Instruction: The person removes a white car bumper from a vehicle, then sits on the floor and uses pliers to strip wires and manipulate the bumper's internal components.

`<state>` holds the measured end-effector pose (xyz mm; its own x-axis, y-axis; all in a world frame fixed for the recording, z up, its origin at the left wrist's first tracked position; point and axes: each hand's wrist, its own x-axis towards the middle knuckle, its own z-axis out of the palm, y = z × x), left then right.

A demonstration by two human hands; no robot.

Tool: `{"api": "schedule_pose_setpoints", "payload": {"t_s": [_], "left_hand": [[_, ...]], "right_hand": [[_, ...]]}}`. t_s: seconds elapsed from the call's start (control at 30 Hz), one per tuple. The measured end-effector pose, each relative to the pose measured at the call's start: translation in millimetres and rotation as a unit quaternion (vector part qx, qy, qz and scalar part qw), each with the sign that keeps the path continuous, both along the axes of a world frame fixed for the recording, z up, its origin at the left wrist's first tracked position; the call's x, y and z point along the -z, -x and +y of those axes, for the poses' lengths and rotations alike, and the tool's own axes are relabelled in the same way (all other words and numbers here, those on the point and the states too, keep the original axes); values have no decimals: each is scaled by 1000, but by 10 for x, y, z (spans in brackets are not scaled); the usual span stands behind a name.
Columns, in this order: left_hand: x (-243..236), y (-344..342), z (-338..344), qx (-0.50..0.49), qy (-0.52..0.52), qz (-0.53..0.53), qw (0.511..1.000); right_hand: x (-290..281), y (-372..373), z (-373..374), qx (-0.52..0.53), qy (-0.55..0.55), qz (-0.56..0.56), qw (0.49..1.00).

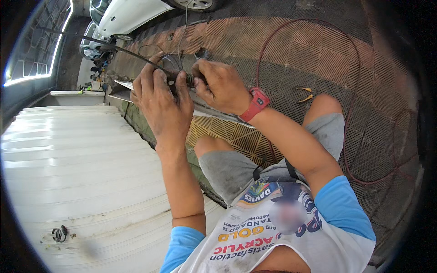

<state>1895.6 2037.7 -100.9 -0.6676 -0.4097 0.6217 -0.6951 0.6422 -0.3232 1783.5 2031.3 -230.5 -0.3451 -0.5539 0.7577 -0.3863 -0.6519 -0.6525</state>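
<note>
Tiled floor beyond half-hidden dark fitting

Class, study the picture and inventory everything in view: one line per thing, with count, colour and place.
black fitting: one, black, between the hands
long rod: one, dark, from upper left to the hands
thin wire: at least one, grey, top centre
ribbed panel: one, white, left
coil: one, black, on the ribbed panel
hose: one, red, floor at right
yellow-handled tool: apparently one, floor beside the right knee
cars: at least two, white, top left
floor matting: black, orange and yellow
background clutter: uncountable, mixed, upper left
watch: one, red, right wrist
shirt: one, white with blue sleeves
shorts: one pair, grey
hands: two, bare, upper centre
</note>
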Motion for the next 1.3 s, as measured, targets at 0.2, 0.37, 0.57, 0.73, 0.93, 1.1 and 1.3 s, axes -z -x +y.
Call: {"api": "schedule_pose_setpoints", "payload": {"t_s": [0.2,0.37,0.57,0.73,0.93,1.1,1.3], "left_hand": [[-11,-62,3,-40,-3,-31,999],[2,-143,50,-90,-17,-42,995],[13,-155,63,-81,-17,-28,996],[0,-101,64,-65,-9,-18,998],[13,-192,67,-87,-11,-33,996],[-31,-191,108,-81,-27,-22,996],[-122,-230,80,-74,-62,-49,994]], "right_hand": [[16,-544,10,-77,14,-297,952],[-55,-534,63,-162,0,-375,913],[-132,-202,178,32,12,-63,997],[199,-315,36,-79,58,-155,983],[146,-233,52,-273,-13,-183,944],[57,-62,-49,-357,-50,-113,926],[374,-349,-50,-472,-58,-640,603]]}}
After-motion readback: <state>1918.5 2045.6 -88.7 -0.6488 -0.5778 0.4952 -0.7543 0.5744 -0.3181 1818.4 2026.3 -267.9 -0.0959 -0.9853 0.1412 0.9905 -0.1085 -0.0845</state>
